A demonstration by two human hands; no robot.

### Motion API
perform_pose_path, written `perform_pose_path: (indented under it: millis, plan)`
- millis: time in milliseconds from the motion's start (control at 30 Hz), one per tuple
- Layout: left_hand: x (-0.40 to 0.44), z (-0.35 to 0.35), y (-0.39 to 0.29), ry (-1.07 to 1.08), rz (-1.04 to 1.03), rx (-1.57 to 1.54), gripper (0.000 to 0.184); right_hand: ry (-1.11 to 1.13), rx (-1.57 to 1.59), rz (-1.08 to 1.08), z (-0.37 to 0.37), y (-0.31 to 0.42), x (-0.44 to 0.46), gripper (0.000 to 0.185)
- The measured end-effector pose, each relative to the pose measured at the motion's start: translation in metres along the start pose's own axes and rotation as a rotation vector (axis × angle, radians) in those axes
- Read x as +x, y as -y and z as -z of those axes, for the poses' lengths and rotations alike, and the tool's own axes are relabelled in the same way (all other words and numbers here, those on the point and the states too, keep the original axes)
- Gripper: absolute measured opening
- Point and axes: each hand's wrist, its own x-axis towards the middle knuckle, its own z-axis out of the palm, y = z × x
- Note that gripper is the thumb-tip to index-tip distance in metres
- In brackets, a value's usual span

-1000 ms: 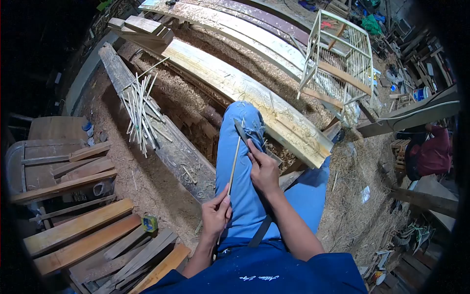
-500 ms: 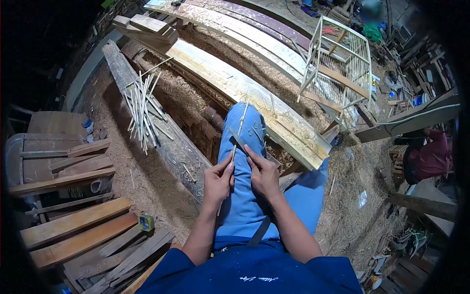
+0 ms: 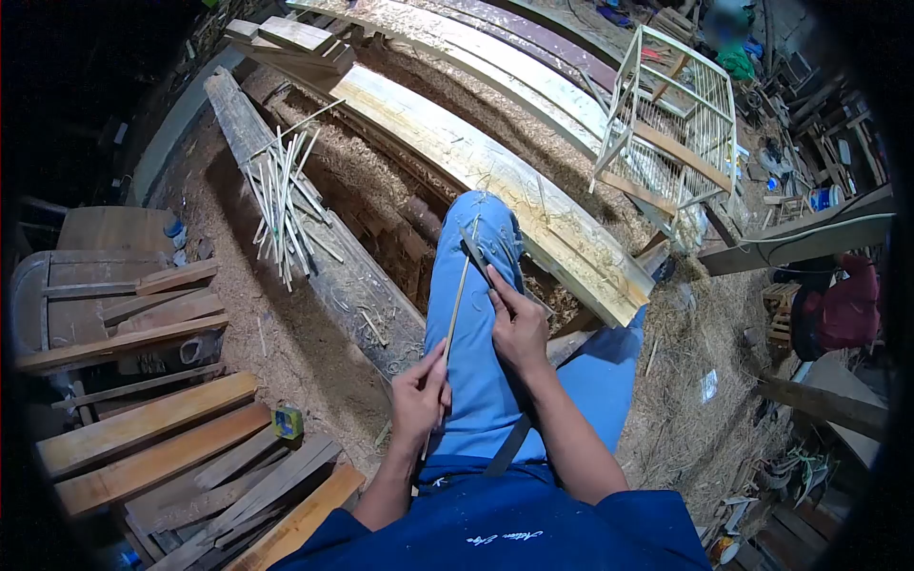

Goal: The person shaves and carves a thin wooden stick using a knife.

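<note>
The fingers of the left hand (image 3: 417, 400) pinch a long, thin stick (image 3: 458, 309) low down, with the thumb along it. The fingers of the right hand (image 3: 520, 335) are wrapped around a knife (image 3: 474, 254), and its dark blade pokes up past them. The blade meets the stick near its top end (touching it or just beside it, I can't tell which). The stick slants up over the person's leg in blue jeans (image 3: 481, 381), leaning a bit to the right at the top. Little curls of wood sit on the knee.

Just left of the leg is a rough, gray board (image 3: 347, 276). A messy pile of thin sticks (image 3: 279, 214) lies across it, and some poke out past its edge. Past the knee is a long, pale board (image 3: 428, 124) with more wood curls on it. Farther off to the right stands a cage (image 3: 636, 152) with thin bars.

Down on the left are lots of flat wood pieces (image 3: 162, 419), brown and gray. A small yellow and dark box (image 3: 288, 423) sits right by them. Wood bits cover the ground (image 3: 286, 366). Far to the right is another person in a dark red top (image 3: 850, 309).
</note>
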Motion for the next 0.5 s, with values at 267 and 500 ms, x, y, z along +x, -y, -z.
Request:
perform_pose_path:
  millis: [267, 500]
  plan:
    - [0.06, -0.02, -0.044, 0.209, 0.061, -0.068, 0.04, 0.069, -0.08, -0.067, 0.017, 0.022, 0.01, 0.038]
    - [0.088, -0.04, -0.056, 0.082, -0.007, -0.036, 0.035, 0.075, -0.115, -0.052, 0.014, 0.005, 0.024, 0.037]
